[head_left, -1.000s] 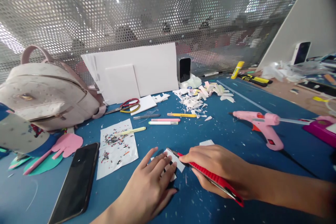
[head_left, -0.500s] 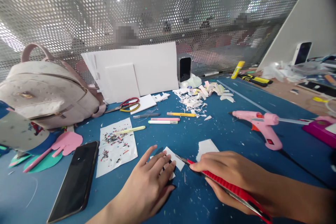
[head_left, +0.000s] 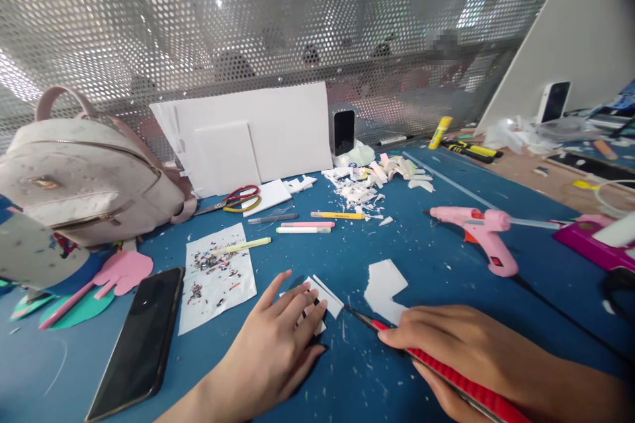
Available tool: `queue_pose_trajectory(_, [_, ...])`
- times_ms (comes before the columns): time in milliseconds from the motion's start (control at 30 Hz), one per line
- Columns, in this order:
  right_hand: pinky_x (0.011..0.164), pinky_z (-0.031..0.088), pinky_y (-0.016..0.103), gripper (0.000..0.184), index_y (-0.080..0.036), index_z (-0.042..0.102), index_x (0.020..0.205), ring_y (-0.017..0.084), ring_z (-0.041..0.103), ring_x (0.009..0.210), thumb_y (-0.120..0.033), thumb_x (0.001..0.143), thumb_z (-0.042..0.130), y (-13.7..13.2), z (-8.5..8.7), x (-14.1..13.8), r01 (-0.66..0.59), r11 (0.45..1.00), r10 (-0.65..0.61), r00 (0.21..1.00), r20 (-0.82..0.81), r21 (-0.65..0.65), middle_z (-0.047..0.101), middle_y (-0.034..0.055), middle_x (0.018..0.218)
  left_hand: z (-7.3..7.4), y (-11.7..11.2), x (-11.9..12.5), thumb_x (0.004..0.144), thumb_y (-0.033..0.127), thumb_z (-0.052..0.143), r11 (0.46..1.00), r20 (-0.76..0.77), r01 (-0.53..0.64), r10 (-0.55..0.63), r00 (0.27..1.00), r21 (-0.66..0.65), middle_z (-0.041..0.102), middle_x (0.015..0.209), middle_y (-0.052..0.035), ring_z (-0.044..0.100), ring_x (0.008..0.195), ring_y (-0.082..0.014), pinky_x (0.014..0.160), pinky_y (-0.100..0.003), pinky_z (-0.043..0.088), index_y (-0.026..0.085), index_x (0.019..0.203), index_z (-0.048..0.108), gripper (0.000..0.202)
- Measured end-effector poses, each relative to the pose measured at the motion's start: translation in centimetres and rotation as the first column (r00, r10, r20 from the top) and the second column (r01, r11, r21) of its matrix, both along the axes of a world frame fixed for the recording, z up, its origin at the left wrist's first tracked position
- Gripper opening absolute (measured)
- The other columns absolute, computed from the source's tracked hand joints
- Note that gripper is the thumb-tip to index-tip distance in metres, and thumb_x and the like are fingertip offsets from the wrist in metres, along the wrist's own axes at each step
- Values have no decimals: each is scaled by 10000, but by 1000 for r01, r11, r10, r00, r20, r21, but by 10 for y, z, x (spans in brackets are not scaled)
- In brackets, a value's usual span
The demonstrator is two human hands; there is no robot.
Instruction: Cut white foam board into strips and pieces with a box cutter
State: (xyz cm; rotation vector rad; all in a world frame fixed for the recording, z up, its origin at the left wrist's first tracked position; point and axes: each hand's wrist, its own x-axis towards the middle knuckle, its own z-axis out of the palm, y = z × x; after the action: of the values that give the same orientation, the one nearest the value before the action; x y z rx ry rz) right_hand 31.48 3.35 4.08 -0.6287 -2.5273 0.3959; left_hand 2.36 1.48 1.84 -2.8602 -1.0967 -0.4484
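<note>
1. Since the earlier frame, the right hand [head_left: 461, 350] has moved toward the lower right, drawing the cutter [head_left: 451, 372] along; the scrap [head_left: 383, 283] now shows more fully.
2. The right hand is closed around the cutter, whose tip points left, just beside the paper's corner.
3. The paper [head_left: 332, 300] lies on the table [head_left: 352, 383] at lower centre, a narrow slit near its upper-right edge.
4. The left hand [head_left: 278, 337] rests on it, fingers spread.
5. A phone [head_left: 136, 337] lies lower left; a glue gun [head_left: 481, 228] lies right of centre.
</note>
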Motion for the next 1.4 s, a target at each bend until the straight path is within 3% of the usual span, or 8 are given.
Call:
queue_pose_trajectory(133, [710, 555, 284, 381, -249, 605, 1163, 186, 703, 741, -52, 857, 491, -1, -3, 8, 11, 998, -9, 1000, 27, -57, 723, 38, 888, 2, 1, -1, 1018, 295, 465, 1000, 26, 2, -1, 1000, -28, 668, 1259, -116, 629, 1208, -299, 1134, -655, 378, 171, 1343, 548, 358])
queue_pose_trajectory(400, [682, 523, 228, 330, -244, 578, 1225, 163, 696, 778, -115, 923, 551, 27, 29, 15, 23, 995, -29, 997, -66, -94, 716, 37, 947, 9, 22, -4, 1027, 169, 420, 997, 110, -25, 33, 993, -73, 683, 1180, -57, 667, 1063, -203, 1138, -572, 363, 224, 1292, 556, 303])
queue_pose_trajectory(667, [723, 536, 242, 274, -238, 633, 1164, 170, 717, 817, -128, 927, 551, 36, 28, 5, 121, 991, -126, 987, -101, -53, 742, 31, 965, 7, 71, 19, 954, 178, 597, 1000, 26, 11, -11, 1000, 0, 691, 926, -15, 646, 867, -195, 971, -446, 456, 216, 953, 689, 100])
queue_pose_trajectory(800, [738, 560, 274, 282, -259, 618, 1185, 197, 730, 872, -157, 930, 556, 35, 26, 16, 169, 985, -170, 980, -100, -25, 747, 37, 1022, 8, 83, 26, 900, 117, 644, 999, -15, 36, -36, 999, 7, 679, 845, -2, 641, 839, -186, 978, -446, 452, 193, 803, 684, 130])
queue_pose_trajectory(1000, [724, 575, 285, 303, -278, 594, 1202, 196, 734, 851, -150, 931, 546, 33, 17, 32, 241, 970, -237, 967, -98, 28, 752, 27, 1024, 35, 127, 24, 970, 243, 629, 996, 29, -92, 92, 995, 1, 686, 923, -15, 671, 904, -179, 902, -421, 536, 141, 955, 667, 110])
queue_pose_trajectory(1200, [752, 577, 265, 281, -255, 598, 1182, 204, 736, 893, -145, 930, 541, 26, 10, 20, 200, 979, -202, 969, -140, -32, 748, 40, 1035, 47, 202, 70, 983, 327, 619, 971, 115, -236, 237, 965, -22, 667, 1106, -66, 668, 958, -189, 846, -391, 579, 153, 1124, 640, 225])
queue_pose_trajectory(1300, [782, 572, 254, 307, -261, 610, 1214, 195, 738, 918, -143, 937, 545, 23, 8, 21, 204, 977, -210, 969, -129, -60, 747, 35, 1080, 43, 208, 90, 979, 305, 624, 979, 160, -201, 203, 966, -32, 607, 1283, -98, 643, 1081, -228, 907, -436, 569, 176, 1268, 586, 320])
queue_pose_trajectory(1400, [708, 568, 236, 310, -282, 609, 1260, 174, 746, 841, -203, 971, 527, 24, 6, 28, 192, 967, -210, 973, -97, -166, 755, 21, 1072, 43, 188, 87, 970, 264, 633, 987, 184, -148, 157, 970, -61, 569, 1353, -106, 629, 1127, -246, 923, -452, 565, 182, 1317, 557, 365])
